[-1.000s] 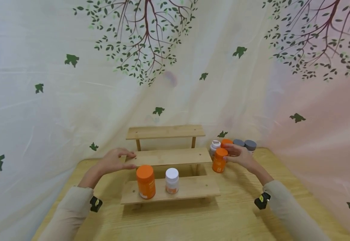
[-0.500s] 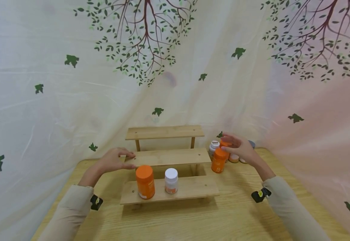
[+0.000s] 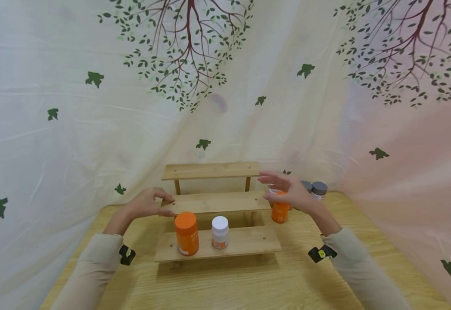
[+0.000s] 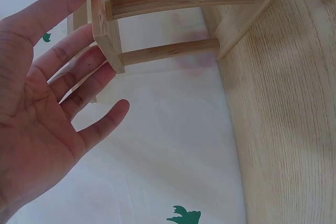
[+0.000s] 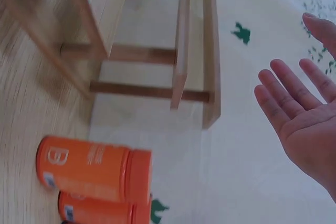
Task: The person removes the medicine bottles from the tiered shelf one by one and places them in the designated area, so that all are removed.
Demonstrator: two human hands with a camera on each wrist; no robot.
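My left hand (image 3: 147, 204), fingers straight, steadies the rack (image 3: 217, 202) at its middle shelf's left end. My right hand (image 3: 287, 191), empty and spread, hovers above the orange bottle (image 3: 281, 211) standing right of the rack.

On the tabletop (image 3: 248, 284) stands a stepped rack (image 3: 213, 171) with two bottles (image 3: 187, 233) side by side on its lowest step, while a group of other bottles (image 3: 280, 211) stands on the tabletop just right of the rack, before the curtain (image 3: 74, 129) behind.
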